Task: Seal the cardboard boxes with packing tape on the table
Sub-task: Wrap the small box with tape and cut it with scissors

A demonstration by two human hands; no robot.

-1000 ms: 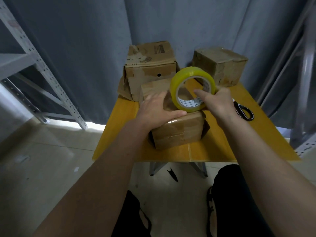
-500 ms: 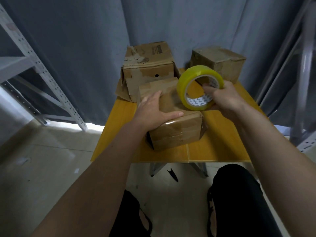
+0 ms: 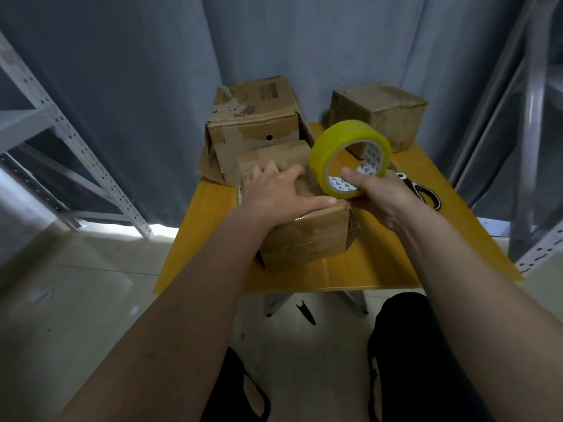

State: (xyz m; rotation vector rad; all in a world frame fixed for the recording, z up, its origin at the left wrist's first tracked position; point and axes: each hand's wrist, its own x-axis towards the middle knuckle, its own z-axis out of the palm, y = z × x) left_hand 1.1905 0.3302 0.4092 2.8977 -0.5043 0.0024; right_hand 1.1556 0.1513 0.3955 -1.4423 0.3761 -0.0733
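A small cardboard box (image 3: pixel 307 239) sits at the front middle of the yellow table (image 3: pixel 380 263). My left hand (image 3: pixel 274 193) lies flat on its top, fingers spread, thumb pointing right. My right hand (image 3: pixel 374 193) grips a yellow roll of packing tape (image 3: pixel 329 147), thumb inside its core, holding it upright just above the box's right rear corner. Two more boxes stand behind: a larger torn one (image 3: pixel 253 117) at the back left and a cube-shaped one (image 3: pixel 380 111) at the back right.
Black-handled scissors (image 3: pixel 423 193) lie on the table right of my right hand. Metal shelving frames stand at the left (image 3: pixel 61 141) and right (image 3: pixel 536 147). A grey curtain hangs behind. My legs and a small black object (image 3: pixel 304 312) on the floor are below the table.
My right hand brought the tape roll back toward the box after swinging it slightly right. The left hand stays pressed on the box top.
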